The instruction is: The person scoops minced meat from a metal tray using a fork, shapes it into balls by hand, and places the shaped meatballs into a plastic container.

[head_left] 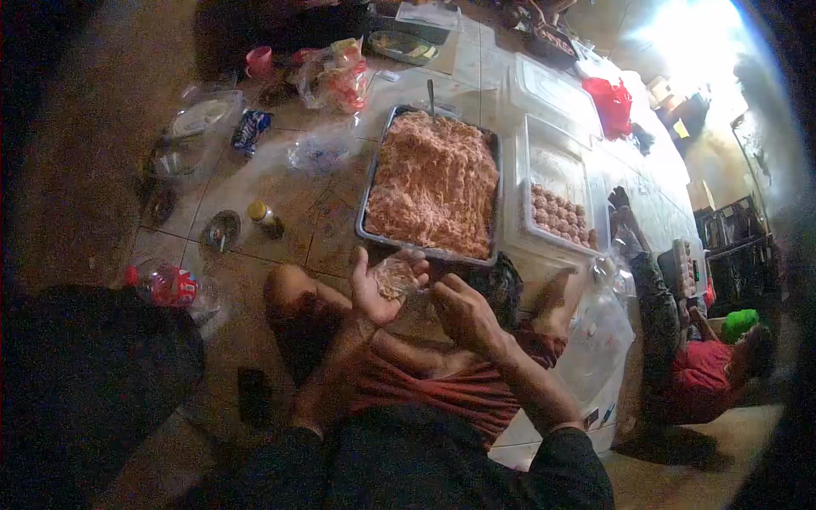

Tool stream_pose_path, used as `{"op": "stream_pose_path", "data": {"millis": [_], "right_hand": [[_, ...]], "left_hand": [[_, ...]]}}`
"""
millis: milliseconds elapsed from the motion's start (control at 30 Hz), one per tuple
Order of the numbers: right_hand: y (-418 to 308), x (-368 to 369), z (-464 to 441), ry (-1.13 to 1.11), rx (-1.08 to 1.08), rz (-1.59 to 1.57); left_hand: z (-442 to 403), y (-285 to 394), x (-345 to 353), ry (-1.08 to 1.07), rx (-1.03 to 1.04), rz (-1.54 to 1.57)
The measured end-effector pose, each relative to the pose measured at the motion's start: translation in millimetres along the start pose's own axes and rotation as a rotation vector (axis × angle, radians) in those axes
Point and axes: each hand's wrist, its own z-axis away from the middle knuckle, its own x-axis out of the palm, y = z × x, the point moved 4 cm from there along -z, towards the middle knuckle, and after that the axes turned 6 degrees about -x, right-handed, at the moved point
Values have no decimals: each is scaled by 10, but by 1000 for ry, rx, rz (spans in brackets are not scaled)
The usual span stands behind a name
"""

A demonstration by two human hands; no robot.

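The left hand (382, 289) is turned palm up just in front of the near edge of the tray (365, 200), its fingers spread and loosely bent, with a shiny, see-through layer and a little pale stuff (393, 276) lying on the palm; the right hand (466, 314) is just beside it, fingers curled inward, and I cannot tell whether they grip anything; the tray sits on the tiled floor (285, 183) beyond both hands, heaped with pinkish minced mix (433, 187), a spoon (431, 95) standing in its far side; to the right of the tray is a clear plastic box (552, 140) with rows of small round balls (561, 217) in its near part; to the left stand a yellow-lidded jar (262, 212) and, farther off, a red-capped bottle (170, 285) lying on its side.
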Motion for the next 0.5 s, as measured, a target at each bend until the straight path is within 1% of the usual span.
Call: {"op": "stream_pose_path", "data": {"millis": [33,67,133,167,233,267,300,333,367,433,467,500], "right_hand": [[0,-54,-13,-20,-56,60],[0,-108,-24,-36,-112,120],[3,-263,-68,-10,-151,159],[-8,-288,-29,14,-164,184],[-1,-301,-47,46,-224,231],[100,-294,-36,42,-224,195],[207,-286,-20,38,-228,160],[201,-320,-37,39,-270,276],[197,-337,-38,40,-278,279],[156,-416,21,209,-253,3],[158,-396,31,211,-251,1],[191,-379,47,250,-170,-32]], "left_hand": [[8,-6,-25,-2,-1,0],[19,-22,-75,31,-58,10],[21,5,-89,93,-124,29],[34,-11,-73,99,-130,31],[43,-57,34,61,-221,-38],[51,-71,58,63,-229,-40],[54,-65,60,120,-231,-116],[22,-25,69,168,-224,-196],[3,12,68,164,-219,-199],[9,49,-12,185,-193,-152],[-11,62,-46,176,-181,-190],[-3,92,-88,181,-185,-191]]}}
